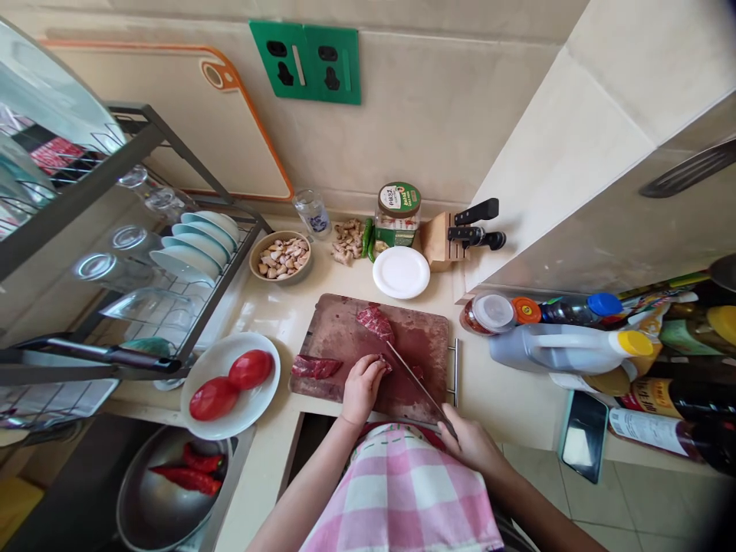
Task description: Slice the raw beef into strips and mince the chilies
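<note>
A dark red cutting board [339,330] lies on the counter in front of me. On it are three pieces of raw red meat: one at the far side [375,320], one at the left [314,366], and a small one [384,363] under my left hand. My left hand [362,386] is curled, fingers pressing down on that small piece. My right hand [468,441] grips the handle of a knife [412,376], whose blade slants up to the meat beside my left fingers.
A white plate [253,405] with two tomatoes sits left of the board, above a metal bowl [141,506] of red chillies. Behind are a garlic bowl [281,258], jar [398,213], small white plate [401,272] and knife block [440,239]. Bottles [563,349] crowd the right; a dish rack [143,253] stands left.
</note>
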`<action>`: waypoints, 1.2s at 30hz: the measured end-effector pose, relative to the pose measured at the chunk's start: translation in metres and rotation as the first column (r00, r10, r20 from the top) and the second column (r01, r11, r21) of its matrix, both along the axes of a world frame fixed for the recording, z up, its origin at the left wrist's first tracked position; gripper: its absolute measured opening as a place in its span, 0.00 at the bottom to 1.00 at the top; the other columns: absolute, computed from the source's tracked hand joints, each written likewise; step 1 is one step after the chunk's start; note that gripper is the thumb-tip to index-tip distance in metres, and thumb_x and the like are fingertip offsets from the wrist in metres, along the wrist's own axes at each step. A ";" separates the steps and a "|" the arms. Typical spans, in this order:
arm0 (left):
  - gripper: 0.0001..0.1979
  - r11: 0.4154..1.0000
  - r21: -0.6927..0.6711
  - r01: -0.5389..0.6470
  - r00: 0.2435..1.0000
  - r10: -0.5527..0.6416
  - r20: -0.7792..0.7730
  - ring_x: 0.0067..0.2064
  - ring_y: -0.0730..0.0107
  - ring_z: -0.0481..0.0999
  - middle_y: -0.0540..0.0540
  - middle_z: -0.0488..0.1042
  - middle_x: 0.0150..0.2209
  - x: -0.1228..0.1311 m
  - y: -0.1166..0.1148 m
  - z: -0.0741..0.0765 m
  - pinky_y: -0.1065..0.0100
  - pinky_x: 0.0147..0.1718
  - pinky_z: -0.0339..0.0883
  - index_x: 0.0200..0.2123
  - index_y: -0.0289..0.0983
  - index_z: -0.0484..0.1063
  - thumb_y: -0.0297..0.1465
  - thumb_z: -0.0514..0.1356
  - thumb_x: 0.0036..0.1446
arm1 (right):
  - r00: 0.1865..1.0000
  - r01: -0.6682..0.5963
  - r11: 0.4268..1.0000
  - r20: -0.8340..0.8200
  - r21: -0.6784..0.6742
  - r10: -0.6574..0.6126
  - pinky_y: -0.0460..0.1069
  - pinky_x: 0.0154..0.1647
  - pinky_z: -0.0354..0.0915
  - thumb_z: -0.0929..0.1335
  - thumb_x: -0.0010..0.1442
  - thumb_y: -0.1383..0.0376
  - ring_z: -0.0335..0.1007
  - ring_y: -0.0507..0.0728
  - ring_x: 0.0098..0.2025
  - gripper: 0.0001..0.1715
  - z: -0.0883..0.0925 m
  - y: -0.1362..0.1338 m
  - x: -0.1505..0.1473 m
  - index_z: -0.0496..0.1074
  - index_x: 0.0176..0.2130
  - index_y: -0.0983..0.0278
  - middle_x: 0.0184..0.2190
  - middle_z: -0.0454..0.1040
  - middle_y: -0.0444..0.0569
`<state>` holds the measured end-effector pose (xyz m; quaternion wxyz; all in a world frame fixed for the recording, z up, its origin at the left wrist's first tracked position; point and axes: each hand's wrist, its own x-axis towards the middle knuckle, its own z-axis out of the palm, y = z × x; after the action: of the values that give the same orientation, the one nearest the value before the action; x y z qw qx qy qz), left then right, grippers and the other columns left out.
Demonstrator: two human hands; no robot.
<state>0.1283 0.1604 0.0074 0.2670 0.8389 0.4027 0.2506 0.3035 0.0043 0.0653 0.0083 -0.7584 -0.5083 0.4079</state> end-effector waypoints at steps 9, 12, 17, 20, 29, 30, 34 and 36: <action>0.11 0.999 0.038 -0.012 1.000 0.014 -0.027 0.41 0.70 0.72 0.46 0.71 0.40 0.002 0.001 0.002 0.69 0.41 0.69 0.39 0.40 0.73 0.31 0.52 0.59 | 0.998 0.004 0.991 -0.056 0.135 0.004 0.44 0.25 0.55 0.54 0.60 0.60 0.71 0.54 0.29 0.17 0.012 -0.001 -0.008 0.65 0.43 0.61 0.29 0.75 0.48; 0.10 0.999 0.029 -0.017 0.999 0.018 -0.040 0.42 0.69 0.72 0.46 0.71 0.41 0.001 0.001 -0.001 0.68 0.42 0.69 0.39 0.40 0.72 0.30 0.52 0.58 | 0.998 0.013 0.991 -0.059 0.130 -0.005 0.44 0.25 0.55 0.55 0.60 0.60 0.71 0.54 0.29 0.16 0.009 -0.007 -0.008 0.66 0.41 0.60 0.28 0.75 0.47; 0.09 1.000 0.002 -0.023 1.000 0.023 -0.018 0.43 0.69 0.72 0.46 0.71 0.42 0.001 0.002 -0.003 0.68 0.43 0.68 0.38 0.40 0.72 0.30 0.53 0.58 | 0.999 -0.032 0.999 -0.010 0.034 0.033 0.44 0.24 0.52 0.56 0.60 0.62 0.71 0.54 0.30 0.15 0.014 0.002 -0.010 0.65 0.42 0.60 0.30 0.76 0.48; 0.09 0.999 -0.043 -0.024 1.000 0.024 -0.004 0.42 0.70 0.73 0.46 0.72 0.41 0.002 0.003 -0.001 0.69 0.42 0.69 0.37 0.40 0.73 0.29 0.53 0.58 | 0.997 -0.078 0.997 0.008 -0.006 0.078 0.44 0.23 0.50 0.56 0.60 0.64 0.71 0.55 0.29 0.14 0.019 0.016 -0.013 0.64 0.43 0.61 0.30 0.76 0.48; 0.09 0.997 -0.063 -0.035 0.999 0.035 -0.004 0.42 0.69 0.73 0.46 0.73 0.40 0.005 0.003 0.004 0.67 0.42 0.69 0.36 0.39 0.73 0.29 0.53 0.57 | 0.997 -0.082 0.996 -0.002 -0.046 0.082 0.45 0.23 0.48 0.56 0.60 0.65 0.71 0.56 0.29 0.14 0.017 0.023 -0.013 0.64 0.44 0.61 0.30 0.76 0.48; 0.09 0.997 -0.071 -0.036 0.999 0.036 0.003 0.41 0.70 0.73 0.46 0.73 0.40 0.005 0.003 0.004 0.68 0.42 0.69 0.35 0.39 0.73 0.29 0.53 0.57 | 0.996 -0.092 0.995 0.007 -0.028 0.092 0.45 0.23 0.48 0.56 0.60 0.65 0.71 0.55 0.29 0.13 0.017 0.027 -0.015 0.64 0.43 0.61 0.30 0.76 0.49; 0.09 0.997 -0.073 -0.037 0.999 0.039 0.037 0.40 0.71 0.73 0.46 0.73 0.39 0.005 0.002 0.005 0.69 0.40 0.70 0.35 0.39 0.74 0.29 0.53 0.57 | 0.991 -0.131 0.991 0.026 0.004 0.131 0.45 0.23 0.47 0.56 0.60 0.65 0.71 0.55 0.31 0.12 0.016 0.034 -0.016 0.63 0.42 0.62 0.31 0.76 0.49; 0.09 0.997 -0.063 -0.036 0.998 0.038 0.039 0.40 0.71 0.73 0.46 0.73 0.40 0.005 0.002 0.005 0.69 0.40 0.70 0.35 0.39 0.74 0.29 0.53 0.57 | 0.992 -0.127 0.991 0.009 -0.035 0.127 0.44 0.23 0.48 0.56 0.60 0.64 0.72 0.55 0.31 0.13 0.016 0.027 -0.013 0.63 0.43 0.62 0.31 0.76 0.49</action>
<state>0.1338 0.1621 0.0122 0.2966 0.8173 0.4203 0.2597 0.2902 0.0312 0.0810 -0.0334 -0.7268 -0.5485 0.4121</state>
